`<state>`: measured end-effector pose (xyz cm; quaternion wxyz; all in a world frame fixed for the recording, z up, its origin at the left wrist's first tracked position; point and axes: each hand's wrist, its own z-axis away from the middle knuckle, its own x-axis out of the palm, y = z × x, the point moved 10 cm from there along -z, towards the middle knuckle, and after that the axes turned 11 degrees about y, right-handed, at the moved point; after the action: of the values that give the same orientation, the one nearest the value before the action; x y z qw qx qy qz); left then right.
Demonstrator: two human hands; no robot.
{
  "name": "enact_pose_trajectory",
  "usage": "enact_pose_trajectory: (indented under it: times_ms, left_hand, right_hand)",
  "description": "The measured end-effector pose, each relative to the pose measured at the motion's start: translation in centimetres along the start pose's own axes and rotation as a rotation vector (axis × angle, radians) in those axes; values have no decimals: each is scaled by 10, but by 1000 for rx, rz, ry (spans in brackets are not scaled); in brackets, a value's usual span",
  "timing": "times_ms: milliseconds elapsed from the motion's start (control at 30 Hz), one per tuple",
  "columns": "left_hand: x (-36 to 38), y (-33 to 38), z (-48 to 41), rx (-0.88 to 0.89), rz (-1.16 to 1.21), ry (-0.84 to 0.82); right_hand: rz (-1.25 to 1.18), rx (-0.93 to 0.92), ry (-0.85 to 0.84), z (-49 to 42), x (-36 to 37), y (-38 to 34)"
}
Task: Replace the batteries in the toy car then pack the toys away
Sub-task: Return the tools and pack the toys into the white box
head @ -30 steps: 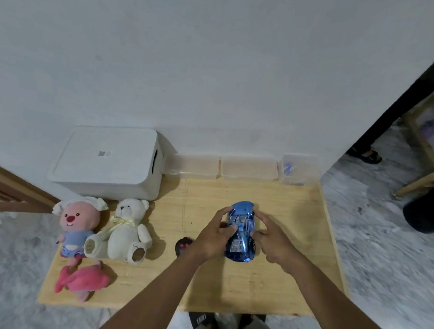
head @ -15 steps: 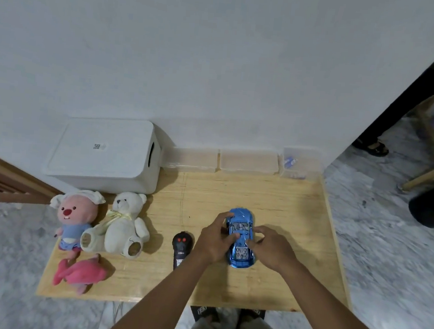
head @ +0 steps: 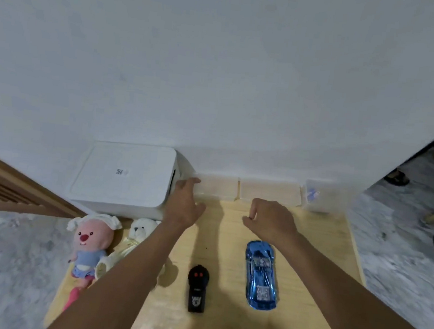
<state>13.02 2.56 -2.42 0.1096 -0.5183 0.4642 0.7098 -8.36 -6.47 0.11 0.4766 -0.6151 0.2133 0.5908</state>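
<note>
On a wooden table (head: 316, 251) against a white wall, the blue toy car (head: 261, 274) lies beside a black remote control (head: 196, 291). Both hands, left hand (head: 184, 204) and right hand (head: 271, 219), reach empty with loosely spread fingers toward clear plastic containers (head: 242, 191), by a white storage box (head: 125, 177).

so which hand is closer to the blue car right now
Right. The right hand hangs just beyond the front of the blue toy car, apart from it. The left hand is farther off, up by the white box.
</note>
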Motion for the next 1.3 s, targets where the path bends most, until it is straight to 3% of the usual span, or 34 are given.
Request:
enact_pose_trajectory:
  times_ms: [167, 400, 600, 867, 1167, 1300]
  left_hand:
    - [21, -7, -18, 55, -78, 4]
    - [47, -18, -41, 69, -170, 43]
    - [44, -17, -49, 66, -178, 103]
    - [39, -12, -46, 57, -172, 164]
    - [44, -3, -40, 175, -190, 190]
    - [46, 0, -39, 212, -132, 172]
  right_hand:
    - [133, -216, 73, -51, 20, -48]
    - [332, -314, 37, -95, 61, -59]
    - [305, -284, 79, -102, 64, -55]
    - [40, -222, 93, -110, 37, -42]
    - [-66, -132, 336, -114, 5, -30]
    - [-113, -69, 355, -114, -2, -27]
